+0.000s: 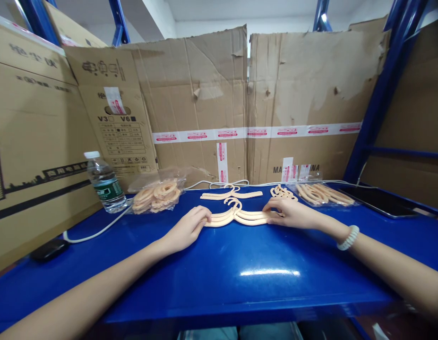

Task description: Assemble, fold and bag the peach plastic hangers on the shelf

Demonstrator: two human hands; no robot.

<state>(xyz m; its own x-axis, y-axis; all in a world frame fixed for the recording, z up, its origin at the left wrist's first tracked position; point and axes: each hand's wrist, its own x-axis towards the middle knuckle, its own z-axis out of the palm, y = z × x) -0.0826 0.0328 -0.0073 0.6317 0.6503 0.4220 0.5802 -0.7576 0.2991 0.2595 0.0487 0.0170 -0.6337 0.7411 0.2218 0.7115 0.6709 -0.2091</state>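
- Your left hand [188,229] is curling its fingers onto the left end of the hanger stack [240,217], while your right hand [289,212] is gripping the right end.
- The hanger stack is lying mid-tabletop [219,288] (hooks pointing away from you).
- A single hanger [231,194] is lying just behind it, and a bag of rings [157,193] and a water bottle [105,182] are sitting further left.

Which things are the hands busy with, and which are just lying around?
Busy with: left hand and right hand, each holding one end of the stack of peach hangers; probably also the single hanger behind it, the left bag of hangers and the right bag of hangers.
Lying around: water bottle, tablet, black gadget, white cable, cardboard boxes.
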